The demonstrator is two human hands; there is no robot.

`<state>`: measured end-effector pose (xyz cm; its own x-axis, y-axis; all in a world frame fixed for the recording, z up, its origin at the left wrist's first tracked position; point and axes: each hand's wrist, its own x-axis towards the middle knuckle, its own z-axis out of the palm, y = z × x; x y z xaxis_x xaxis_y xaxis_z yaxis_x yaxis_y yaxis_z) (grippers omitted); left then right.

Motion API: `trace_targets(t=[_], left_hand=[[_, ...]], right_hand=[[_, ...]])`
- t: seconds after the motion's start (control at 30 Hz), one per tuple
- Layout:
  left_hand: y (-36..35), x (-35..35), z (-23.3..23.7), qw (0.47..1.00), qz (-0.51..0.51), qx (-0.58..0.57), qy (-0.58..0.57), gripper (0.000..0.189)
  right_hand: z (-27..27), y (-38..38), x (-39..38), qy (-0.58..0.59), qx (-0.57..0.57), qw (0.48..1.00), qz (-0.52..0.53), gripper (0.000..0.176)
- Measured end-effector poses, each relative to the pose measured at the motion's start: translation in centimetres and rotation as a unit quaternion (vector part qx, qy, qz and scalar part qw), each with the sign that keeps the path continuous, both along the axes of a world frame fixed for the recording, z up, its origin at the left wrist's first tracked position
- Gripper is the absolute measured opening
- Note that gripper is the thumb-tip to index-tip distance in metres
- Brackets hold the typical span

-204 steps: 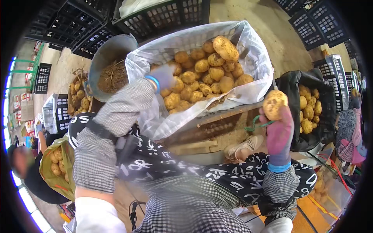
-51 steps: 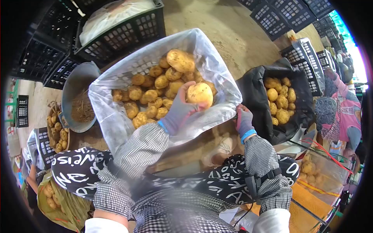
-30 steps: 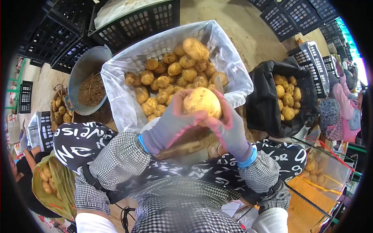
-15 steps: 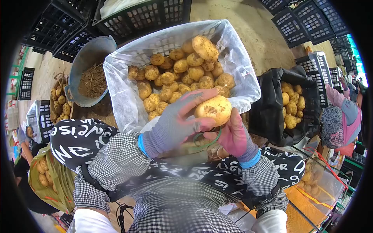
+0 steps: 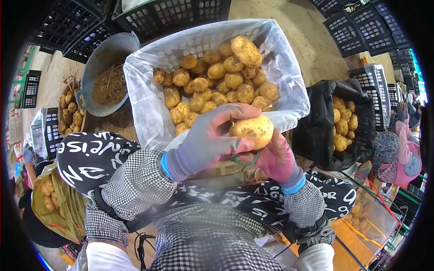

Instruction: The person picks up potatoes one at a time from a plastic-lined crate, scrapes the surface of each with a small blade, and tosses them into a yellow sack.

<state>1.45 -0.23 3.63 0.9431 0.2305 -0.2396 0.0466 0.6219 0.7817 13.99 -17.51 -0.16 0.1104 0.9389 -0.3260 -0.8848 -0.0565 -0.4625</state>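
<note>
A worker in checked sleeves holds a single potato [image 5: 252, 131] just in front of the body, both gloved hands closed on it. The grey-gloved left hand [image 5: 203, 142] wraps its top and near side, fingers [image 5: 233, 109] curled across. The pink-gloved right hand [image 5: 276, 159] cups it from below and the right, with a green band [image 5: 244, 159] looped underneath. The potato's long axis runs side to side between the palms, both hands equally close. Just beyond stands a white-lined crate [image 5: 149, 97] heaped with potatoes. A black-lined crate [image 5: 316, 131] sits to the right, and a metal basin [image 5: 106, 52] of soil and roots farther left.
</note>
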Motion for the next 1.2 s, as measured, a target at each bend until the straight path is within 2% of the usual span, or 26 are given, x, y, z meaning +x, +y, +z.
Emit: trace_targets(t=[0.1, 0.2, 0.3, 0.5, 0.6, 0.7, 0.73, 0.8, 0.9, 1.03, 1.13, 1.2], left_hand=[[0.2, -0.3, -0.6, 0.998, 0.011, 0.048, -0.035, 0.049], [0.0, -0.3, -1.6, 0.986, 0.053, 0.158, 0.028, 0.030], [0.1, -0.2, -1.3, 0.990, 0.070, 0.124, -0.005, 0.031], [0.5, 0.0, 0.1, 0.988, 0.024, 0.148, 0.042, 0.033], [0.2, 0.2, 0.7, 0.991, 0.016, 0.102, 0.088, 0.037], [-0.6, 0.1, 0.7, 0.963, 0.028, 0.268, -0.023, 0.038], [-0.6, 0.2, 0.6, 0.939, 0.031, 0.339, -0.049, 0.039], [0.2, 0.1, 0.2, 0.848, 0.021, 0.525, -0.065, 0.041], [0.3, -0.3, -0.1, 0.832, 0.007, 0.547, -0.095, 0.041], [0.5, -0.5, 0.6, 0.824, -0.040, 0.561, -0.067, 0.037], [0.2, -0.5, 0.6, 0.822, -0.003, 0.565, -0.069, 0.039], [0.0, -0.3, 0.8, 0.842, 0.017, 0.536, -0.058, 0.043]], right_hand=[[0.0, 0.1, -0.3, -0.001, -0.018, 1.000, -0.004, 0.078], [-0.8, -0.5, -1.0, 0.016, -0.025, 0.999, -0.018, 0.077], [-0.8, -0.2, -1.1, 0.064, -0.047, 0.996, -0.030, 0.076], [-0.4, -0.4, -1.1, 0.080, -0.014, 0.995, -0.056, 0.074], [-0.3, -0.2, -0.3, 0.111, 0.045, 0.993, -0.009, 0.074], [0.0, -0.3, -0.3, 0.114, 0.015, 0.992, -0.045, 0.074], [0.0, -0.4, -0.3, 0.108, 0.012, 0.993, -0.053, 0.074], [-0.3, -0.7, -0.3, 0.076, 0.023, 0.996, -0.052, 0.074], [0.3, -0.8, -0.3, 0.042, -0.008, 0.998, -0.046, 0.075], [1.4, -0.4, -0.7, -0.039, -0.006, 0.998, -0.038, 0.077], [1.9, -0.1, -0.3, -0.038, 0.027, 0.999, -0.010, 0.078], [2.6, 0.6, -0.3, -0.036, 0.064, 0.997, 0.002, 0.078]])
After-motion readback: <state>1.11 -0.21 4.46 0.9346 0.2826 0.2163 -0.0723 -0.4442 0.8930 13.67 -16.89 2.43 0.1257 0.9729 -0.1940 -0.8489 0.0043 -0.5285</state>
